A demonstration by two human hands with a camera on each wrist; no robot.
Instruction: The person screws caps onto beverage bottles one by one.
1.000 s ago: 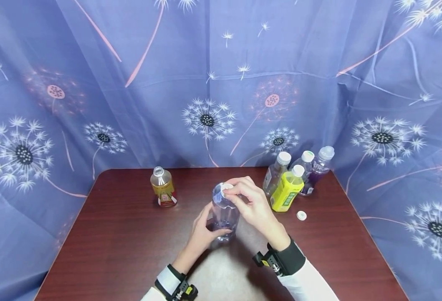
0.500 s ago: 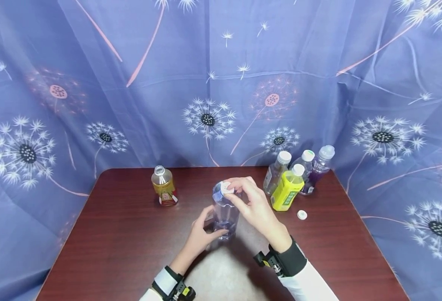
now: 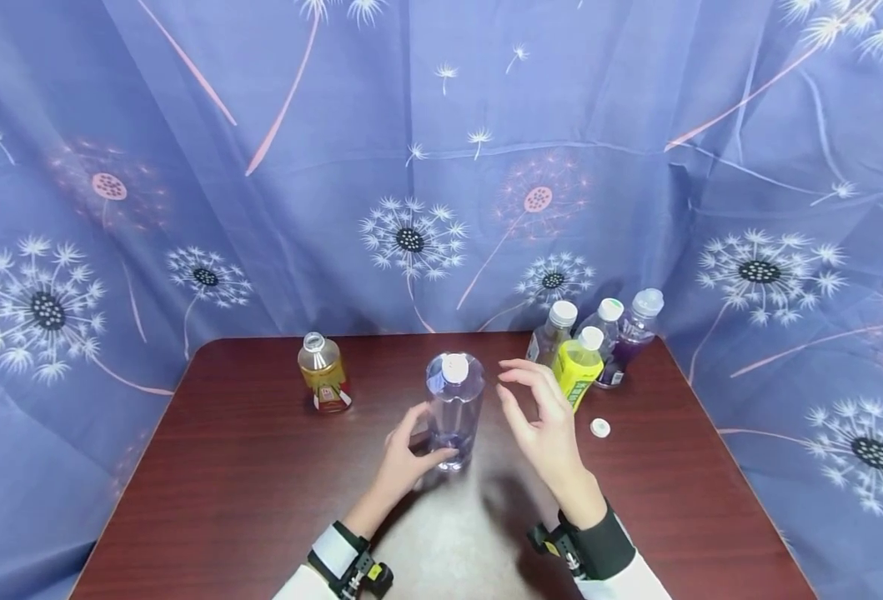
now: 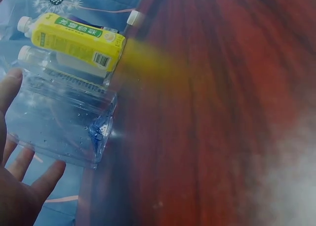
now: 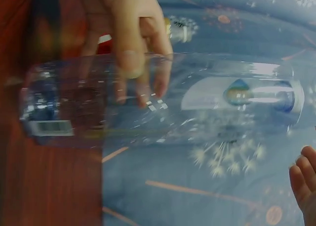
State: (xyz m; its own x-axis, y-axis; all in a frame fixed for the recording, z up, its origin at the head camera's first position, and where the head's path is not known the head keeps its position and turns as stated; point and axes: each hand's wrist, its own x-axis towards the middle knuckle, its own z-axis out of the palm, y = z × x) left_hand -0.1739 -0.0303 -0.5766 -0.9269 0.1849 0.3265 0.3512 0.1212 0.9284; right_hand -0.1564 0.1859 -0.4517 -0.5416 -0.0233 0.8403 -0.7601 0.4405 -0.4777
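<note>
A tall clear plastic bottle [image 3: 456, 408] with a white cap [image 3: 454, 367] stands upright at mid-table. My left hand [image 3: 405, 462] holds it low down, thumb in front and fingers round the far side. In the right wrist view, the left fingers [image 5: 131, 60] show at and through the clear bottle wall [image 5: 197, 117]. To the right of the bottle, my right hand [image 3: 546, 425] is apart from it, fingers loosely bent with nothing between them. In the left wrist view, the bottle [image 4: 59, 122] lies between thumb and fingers.
Several capped bottles stand at the back right, among them a yellow-labelled one [image 3: 578, 367] and a purple one [image 3: 629, 342]. A loose white cap [image 3: 600, 427] lies before them. An uncapped bottle with a yellow label [image 3: 324, 373] stands at the back left. A patterned curtain [image 3: 298, 208] hangs behind.
My right hand has let go of the white cap and moved right, away from the bottle. The cap stays on the bottle's neck, and the bottle stands straighter. The left hand stays at the bottle.
</note>
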